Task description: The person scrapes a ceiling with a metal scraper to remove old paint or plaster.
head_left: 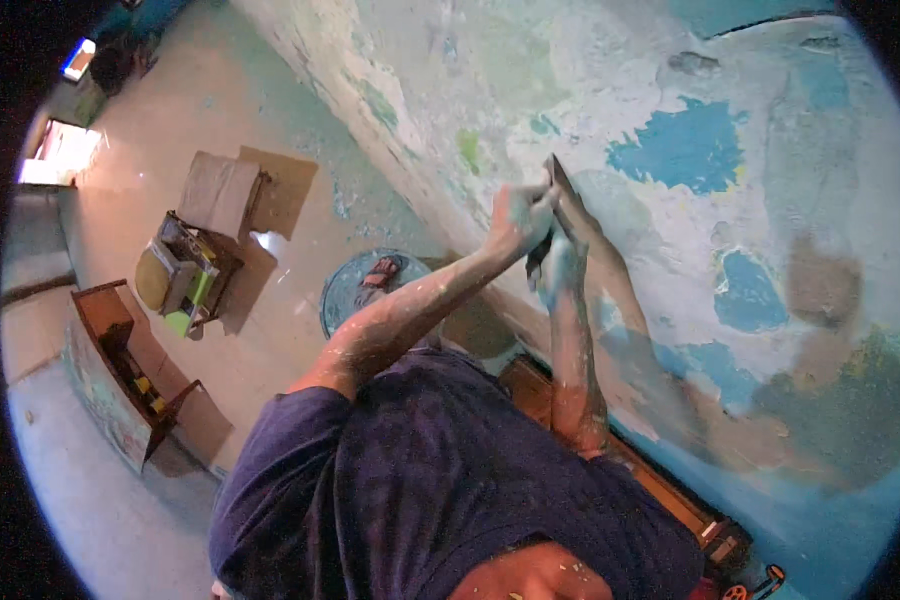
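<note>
Left hand (518, 218) curled around thin blade (557, 172); right hand (568, 255) just below, grip unclear. Wall (610, 60) beyond: largely pale-coated; blue patches (685, 148) apparently remain.

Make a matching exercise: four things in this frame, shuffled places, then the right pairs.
Things
1. Dark thin flat tool
2. Round blue platform
3. Patchy white-and-blue painted wall
4. Dark purple-blue short-sleeved shirt

Places
A. Fills much of the picture's right side
B. Worn, across the lower middle of the picture
C. At the left hand
D. Under a sandalled foot

Pairs: 1-C, 2-D, 3-A, 4-B
</note>
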Action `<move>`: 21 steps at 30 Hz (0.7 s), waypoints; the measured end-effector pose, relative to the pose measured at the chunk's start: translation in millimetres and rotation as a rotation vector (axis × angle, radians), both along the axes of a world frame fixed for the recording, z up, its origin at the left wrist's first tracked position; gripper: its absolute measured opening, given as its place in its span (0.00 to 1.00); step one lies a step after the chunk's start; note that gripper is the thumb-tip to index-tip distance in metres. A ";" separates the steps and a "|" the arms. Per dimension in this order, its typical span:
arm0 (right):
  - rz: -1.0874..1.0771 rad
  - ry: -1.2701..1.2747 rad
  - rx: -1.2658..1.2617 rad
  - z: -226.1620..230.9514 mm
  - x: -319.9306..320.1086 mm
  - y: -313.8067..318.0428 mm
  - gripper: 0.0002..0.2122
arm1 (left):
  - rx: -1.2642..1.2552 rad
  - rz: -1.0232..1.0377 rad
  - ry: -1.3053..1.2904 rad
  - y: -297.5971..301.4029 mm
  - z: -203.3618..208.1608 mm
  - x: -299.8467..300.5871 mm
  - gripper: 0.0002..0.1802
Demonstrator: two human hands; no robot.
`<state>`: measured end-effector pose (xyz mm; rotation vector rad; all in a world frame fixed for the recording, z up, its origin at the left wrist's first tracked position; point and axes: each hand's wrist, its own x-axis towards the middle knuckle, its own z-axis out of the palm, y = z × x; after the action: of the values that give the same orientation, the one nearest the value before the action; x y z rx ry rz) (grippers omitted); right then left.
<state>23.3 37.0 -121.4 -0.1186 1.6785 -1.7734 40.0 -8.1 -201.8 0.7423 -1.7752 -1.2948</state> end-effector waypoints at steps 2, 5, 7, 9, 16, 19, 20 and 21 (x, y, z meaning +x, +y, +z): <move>-0.065 0.019 0.055 -48.6 -18.2 23.8 0.11 | 0.302 -0.077 -0.098 -8.9 13.7 -5.7 0.18; 0.123 0.124 0.250 -65.5 -20.2 19.9 0.12 | 0.722 -0.201 -0.116 -25.2 15.0 1.4 0.16; 0.040 0.098 0.131 -31.9 2.4 23.6 0.12 | 0.389 -0.134 -0.090 0.1 25.7 13.6 0.16; -0.092 0.090 0.046 -31.6 7.3 32.6 0.12 | 0.297 -0.146 -0.093 2.6 35.3 15.0 0.14; -0.040 0.092 0.038 -17.6 -3.9 39.4 0.12 | 0.330 -0.119 -0.037 3.3 36.7 2.7 0.17; 0.087 0.131 0.376 -22.9 -19.9 11.7 0.11 | 0.589 -0.111 -0.079 -19.0 26.3 -6.3 0.22; 0.154 0.177 0.472 -25.8 -22.9 6.9 0.11 | 0.670 -0.133 -0.027 -27.9 23.3 -7.4 0.18; 0.151 0.183 0.467 -35.8 -20.6 13.8 0.11 | 0.663 -0.137 -0.021 -20.4 21.1 -5.4 0.18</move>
<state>2.8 50.7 -157.3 -0.1961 2.1112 -1.2543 34.6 -28.5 -180.7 0.9989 -1.4204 -2.0110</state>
